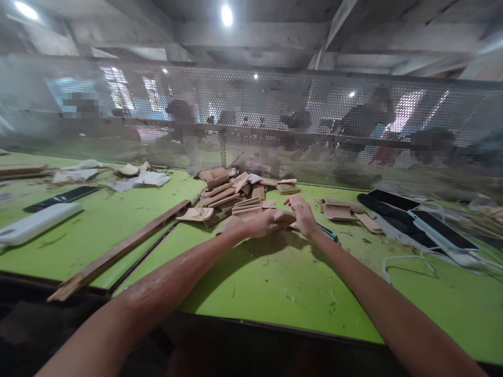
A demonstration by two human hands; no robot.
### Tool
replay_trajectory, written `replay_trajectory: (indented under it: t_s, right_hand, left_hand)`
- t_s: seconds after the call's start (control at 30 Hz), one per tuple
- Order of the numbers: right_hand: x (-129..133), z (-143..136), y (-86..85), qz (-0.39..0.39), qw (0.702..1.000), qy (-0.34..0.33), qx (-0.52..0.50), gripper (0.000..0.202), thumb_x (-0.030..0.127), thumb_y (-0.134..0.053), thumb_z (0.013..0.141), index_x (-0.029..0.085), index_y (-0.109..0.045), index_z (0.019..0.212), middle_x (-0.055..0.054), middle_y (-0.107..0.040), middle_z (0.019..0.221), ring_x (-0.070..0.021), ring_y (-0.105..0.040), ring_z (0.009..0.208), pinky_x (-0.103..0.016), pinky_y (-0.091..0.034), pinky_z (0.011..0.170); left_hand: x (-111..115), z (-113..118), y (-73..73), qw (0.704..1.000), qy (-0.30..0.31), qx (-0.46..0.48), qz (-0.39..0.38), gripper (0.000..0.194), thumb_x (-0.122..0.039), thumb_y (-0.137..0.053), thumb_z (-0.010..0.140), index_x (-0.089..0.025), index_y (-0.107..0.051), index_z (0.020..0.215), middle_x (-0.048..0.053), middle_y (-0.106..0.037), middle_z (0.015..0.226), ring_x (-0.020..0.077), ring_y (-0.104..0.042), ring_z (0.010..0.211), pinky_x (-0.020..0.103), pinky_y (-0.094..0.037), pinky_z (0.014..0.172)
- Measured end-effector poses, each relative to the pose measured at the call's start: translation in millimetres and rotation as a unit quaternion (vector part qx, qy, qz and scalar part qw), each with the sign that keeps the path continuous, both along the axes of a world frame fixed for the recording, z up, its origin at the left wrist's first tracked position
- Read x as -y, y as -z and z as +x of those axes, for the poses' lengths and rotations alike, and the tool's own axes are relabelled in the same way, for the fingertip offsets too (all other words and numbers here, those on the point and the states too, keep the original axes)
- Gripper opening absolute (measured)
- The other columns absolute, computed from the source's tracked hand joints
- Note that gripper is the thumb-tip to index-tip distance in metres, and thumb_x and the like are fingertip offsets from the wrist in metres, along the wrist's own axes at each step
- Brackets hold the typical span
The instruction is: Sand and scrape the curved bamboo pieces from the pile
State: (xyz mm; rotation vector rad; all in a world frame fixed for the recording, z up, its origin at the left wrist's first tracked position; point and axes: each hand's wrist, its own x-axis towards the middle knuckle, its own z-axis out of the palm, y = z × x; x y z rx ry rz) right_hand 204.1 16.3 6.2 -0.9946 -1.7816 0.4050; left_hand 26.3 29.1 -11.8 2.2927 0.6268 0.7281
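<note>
My left hand [262,224] is closed around a curved piece of split bamboo [285,217], low over the green table. Close by on the right, my right hand [303,213] has its fingers loosely bent and apart above the piece's right end. Its thumb side is hidden, so contact with the bamboo is unclear. From behind my right wrist sticks out the dark and teal handle of a tool [329,233], partly covered. Just beyond both hands lies a heap of similar bamboo pieces [223,196].
A long wooden strip [121,248] lies diagonally at left, near a white block-like object [41,222] and a dark flat phone-like object [61,198]. More bamboo pieces [338,210], phones [444,230] and a white cable [408,257] lie right. A perforated screen [251,125] stands behind; people sit beyond.
</note>
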Motion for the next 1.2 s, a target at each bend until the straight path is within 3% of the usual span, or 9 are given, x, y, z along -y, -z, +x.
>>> replay_trajectory:
  t_s: [0.2,0.4,0.57,0.7,0.93,1.2]
  right_hand:
    - [1.7,-5.6,3.6,-0.007,1.0,-0.008,-0.001,0.031,0.046,-0.039,0.093,0.025,-0.055,0.078,-0.004,-0.057,0.086,-0.0229,-0.054,0.09,-0.039,-0.044,0.094]
    - [-3.5,-3.1,2.3,-0.013,1.0,0.002,0.0,0.032,0.045,-0.036,0.093,0.025,-0.059,0.083,-0.005,-0.056,0.094,-0.0239,-0.054,0.095,-0.04,-0.043,0.096]
    - [-10.9,1.2,8.6,-0.034,0.999,0.004,-0.002,0.031,0.044,-0.035,0.091,0.025,-0.058,0.08,-0.005,-0.057,0.089,-0.0237,-0.053,0.091,-0.039,-0.044,0.093]
    - [-11.7,4.2,9.4,-0.05,0.999,0.013,-0.018,0.031,0.043,-0.036,0.09,0.024,-0.059,0.081,-0.005,-0.058,0.091,-0.0228,-0.052,0.09,-0.038,-0.045,0.092]
    - [-6.5,-4.6,11.3,-0.037,0.999,-0.001,-0.03,0.032,0.046,-0.038,0.091,0.024,-0.059,0.08,-0.004,-0.058,0.089,-0.0224,-0.054,0.091,-0.038,-0.044,0.091]
    - [-7.8,-5.9,9.9,-0.029,0.998,0.002,-0.06,0.032,0.047,-0.038,0.09,0.026,-0.06,0.079,-0.005,-0.06,0.089,-0.0235,-0.054,0.09,-0.038,-0.047,0.09]
  left_hand:
    - [-5.6,2.9,5.6,0.999,-0.025,0.018,-0.013,0.026,-0.038,-0.062,0.097,-0.014,-0.07,0.106,0.008,-0.073,0.098,0.0203,-0.065,0.091,0.035,-0.056,0.089]
    - [-1.0,3.9,0.8,0.999,0.017,0.034,0.005,0.027,-0.037,-0.059,0.098,-0.015,-0.071,0.109,0.009,-0.074,0.106,0.0196,-0.065,0.088,0.035,-0.055,0.086]
    - [-0.2,2.2,0.2,1.0,-0.016,0.013,-0.01,0.025,-0.034,-0.057,0.1,-0.018,-0.072,0.113,0.007,-0.074,0.107,0.0199,-0.065,0.094,0.035,-0.055,0.088]
    - [1.7,1.6,-4.5,1.0,0.001,0.013,-0.004,0.027,-0.03,-0.056,0.101,-0.02,-0.07,0.121,0.007,-0.073,0.115,0.0181,-0.065,0.098,0.032,-0.053,0.09]
    - [-0.9,1.6,0.2,0.999,-0.033,0.014,-0.007,0.023,-0.034,-0.058,0.099,-0.014,-0.07,0.102,0.007,-0.072,0.097,0.0196,-0.063,0.09,0.035,-0.053,0.091]
    - [-1.0,-0.3,-1.8,0.999,-0.006,0.035,0.002,0.026,-0.035,-0.06,0.098,-0.016,-0.07,0.113,0.009,-0.074,0.109,0.0198,-0.064,0.093,0.036,-0.054,0.091]
